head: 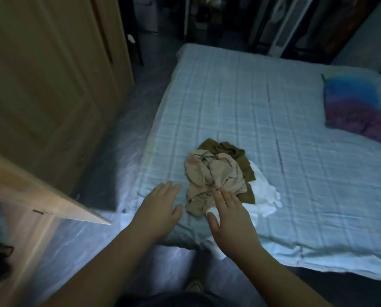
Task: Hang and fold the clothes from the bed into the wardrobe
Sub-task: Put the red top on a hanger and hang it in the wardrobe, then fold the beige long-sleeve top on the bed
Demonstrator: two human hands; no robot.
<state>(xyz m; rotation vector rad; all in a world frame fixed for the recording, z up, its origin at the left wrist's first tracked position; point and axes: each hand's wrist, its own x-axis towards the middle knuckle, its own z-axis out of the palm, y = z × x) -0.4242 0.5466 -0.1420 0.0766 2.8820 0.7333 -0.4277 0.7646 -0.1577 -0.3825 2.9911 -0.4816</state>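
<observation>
A small heap of clothes lies near the front corner of the bed: a crumpled beige garment on top, an olive one beneath it and a white one at the right. My left hand hovers with straight fingers just left of the heap, holding nothing. My right hand reaches over the heap's near edge, fingers straight, its fingertips at the beige garment. The wooden wardrobe stands at the left with one door swung open towards me.
A blue and purple pillow lies at the bed's right end. The open wardrobe door's edge juts into the narrow floor gap between wardrobe and bed. Dark furniture and a white fan stand beyond the bed's far end.
</observation>
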